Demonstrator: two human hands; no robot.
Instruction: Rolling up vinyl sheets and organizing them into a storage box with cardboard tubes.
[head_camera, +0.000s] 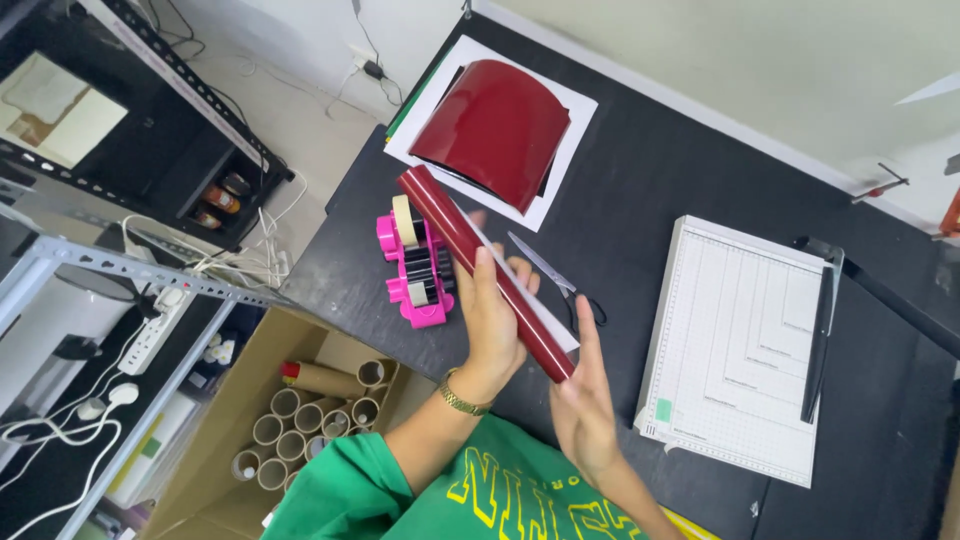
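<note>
Dark red roll (480, 265), glossy, held aslant above the black table (650, 200), upper end toward the pink tape dispenser (412, 270), lower end toward the green shirt. Left hand (492, 320) wrapped around the roll's middle, fingers closed on it, thumb side hidden behind the tube. Right hand (582, 395) flat and open against the roll's lower end, fingers straight, not curled round it; palm partly hidden by the roll's tip. White backing edge showing along the roll's right flank. Scissors (560, 280) just right of the roll, handles partly covered by the right hand's fingertips. Curved dark red sheet (495, 130) beyond the roll's upper end, on white paper. White paper trimmer (740, 345) well right of the roll. Cardboard box of tubes (300, 420) left of and below the roll, lower part cut off.
</note>
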